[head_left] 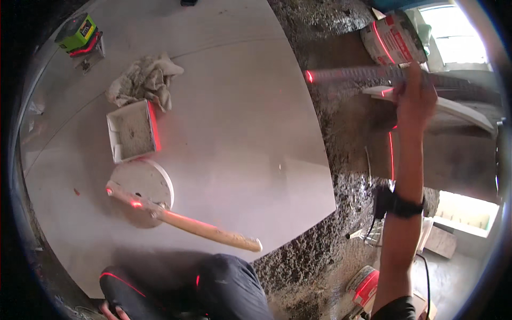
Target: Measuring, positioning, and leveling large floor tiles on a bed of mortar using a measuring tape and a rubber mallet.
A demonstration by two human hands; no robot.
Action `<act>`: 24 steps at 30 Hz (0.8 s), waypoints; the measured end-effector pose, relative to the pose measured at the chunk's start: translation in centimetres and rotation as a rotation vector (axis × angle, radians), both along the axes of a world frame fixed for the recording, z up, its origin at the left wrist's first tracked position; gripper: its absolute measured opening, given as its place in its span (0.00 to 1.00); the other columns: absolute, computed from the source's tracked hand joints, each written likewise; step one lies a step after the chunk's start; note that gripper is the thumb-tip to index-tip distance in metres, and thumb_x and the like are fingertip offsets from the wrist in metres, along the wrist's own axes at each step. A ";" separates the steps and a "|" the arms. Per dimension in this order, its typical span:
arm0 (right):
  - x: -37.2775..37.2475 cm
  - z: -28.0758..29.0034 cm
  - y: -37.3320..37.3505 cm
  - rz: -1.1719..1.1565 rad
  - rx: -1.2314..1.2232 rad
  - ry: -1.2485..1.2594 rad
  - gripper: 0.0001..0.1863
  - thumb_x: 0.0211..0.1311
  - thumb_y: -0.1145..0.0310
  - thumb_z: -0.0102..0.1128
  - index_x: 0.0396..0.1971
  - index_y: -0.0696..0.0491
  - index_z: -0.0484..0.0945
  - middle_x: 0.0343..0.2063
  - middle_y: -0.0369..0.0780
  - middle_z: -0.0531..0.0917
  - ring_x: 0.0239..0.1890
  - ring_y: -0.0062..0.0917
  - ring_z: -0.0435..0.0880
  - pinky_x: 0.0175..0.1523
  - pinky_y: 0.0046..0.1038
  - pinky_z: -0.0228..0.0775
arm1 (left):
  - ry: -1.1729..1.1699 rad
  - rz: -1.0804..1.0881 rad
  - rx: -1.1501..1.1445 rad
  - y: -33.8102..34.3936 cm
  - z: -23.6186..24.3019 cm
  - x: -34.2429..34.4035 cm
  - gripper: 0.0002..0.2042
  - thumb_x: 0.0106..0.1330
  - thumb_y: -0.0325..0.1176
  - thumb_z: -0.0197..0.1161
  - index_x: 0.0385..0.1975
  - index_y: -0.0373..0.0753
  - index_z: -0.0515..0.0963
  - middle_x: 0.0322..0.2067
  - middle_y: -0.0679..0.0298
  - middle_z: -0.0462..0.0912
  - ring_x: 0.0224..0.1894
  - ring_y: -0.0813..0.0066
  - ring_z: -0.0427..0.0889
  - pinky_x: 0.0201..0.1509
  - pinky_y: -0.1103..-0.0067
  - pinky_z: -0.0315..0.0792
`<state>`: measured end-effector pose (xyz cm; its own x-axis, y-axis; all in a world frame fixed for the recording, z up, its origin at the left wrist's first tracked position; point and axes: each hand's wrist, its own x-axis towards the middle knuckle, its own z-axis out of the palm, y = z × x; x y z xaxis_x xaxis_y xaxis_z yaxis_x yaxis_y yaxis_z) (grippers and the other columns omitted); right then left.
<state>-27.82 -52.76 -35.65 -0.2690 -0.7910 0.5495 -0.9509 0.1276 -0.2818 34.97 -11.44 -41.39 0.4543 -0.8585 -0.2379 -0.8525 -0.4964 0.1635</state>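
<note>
My right hand is raised over the wet mortar bed at the right, its fingers closed round a long, dark, ribbed strip that is blurred by motion. A dark band circles that wrist. A pale curved strip shows just beneath the hand. At the lower left edge only a few fingers of my left hand appear beside my knee; the rest is hidden. On the large grey tile in front of me lies a wooden-handled mallet, its pale round head at the left.
A small open box of greyish material and a crumpled cloth lie on the tile. A green laser level stands at the far left, casting red lines. Rough mortar borders the tile. Buckets stand far right and lower right.
</note>
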 end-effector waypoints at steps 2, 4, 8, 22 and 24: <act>0.1 0.4 -6.1 0.184 -0.047 0.004 0.20 0.68 0.53 0.60 0.26 0.57 0.81 0.13 0.39 0.78 0.15 0.24 0.77 0.23 0.30 0.69 | 0.077 0.041 -0.053 -0.2 -0.8 -0.2 0.29 0.75 0.54 0.50 0.53 0.27 0.71 0.46 0.42 0.73 0.49 0.45 0.72 0.59 0.58 0.65; 1.7 0.0 -10.8 0.140 0.034 -0.159 0.16 0.66 0.55 0.63 0.31 0.55 0.82 0.14 0.39 0.78 0.16 0.25 0.78 0.23 0.31 0.70 | 0.104 0.088 -0.069 -0.9 -0.6 -1.1 0.30 0.75 0.55 0.50 0.53 0.27 0.70 0.46 0.42 0.73 0.49 0.45 0.73 0.58 0.58 0.65; 1.6 -1.7 -16.5 0.097 0.063 0.039 0.36 0.71 0.42 0.50 0.11 0.56 0.75 0.08 0.36 0.74 0.16 0.23 0.76 0.27 0.31 0.66 | 0.147 0.208 0.034 -1.3 -0.4 -0.3 0.32 0.75 0.57 0.49 0.58 0.27 0.68 0.50 0.41 0.73 0.51 0.45 0.74 0.58 0.59 0.67; 2.6 -4.4 -19.1 0.087 0.103 -0.122 0.25 0.72 0.48 0.56 0.26 0.56 0.80 0.13 0.34 0.75 0.15 0.17 0.73 0.23 0.26 0.64 | 0.115 0.312 0.193 3.4 -1.1 6.5 0.41 0.70 0.63 0.54 0.67 0.29 0.60 0.59 0.37 0.70 0.54 0.43 0.74 0.57 0.55 0.70; 3.1 -4.5 -18.7 0.092 0.081 -0.112 0.24 0.72 0.50 0.56 0.26 0.56 0.80 0.13 0.34 0.75 0.15 0.16 0.72 0.22 0.25 0.63 | 0.139 0.336 0.206 3.4 -1.3 7.1 0.41 0.70 0.62 0.54 0.67 0.29 0.61 0.59 0.37 0.70 0.54 0.43 0.74 0.57 0.55 0.70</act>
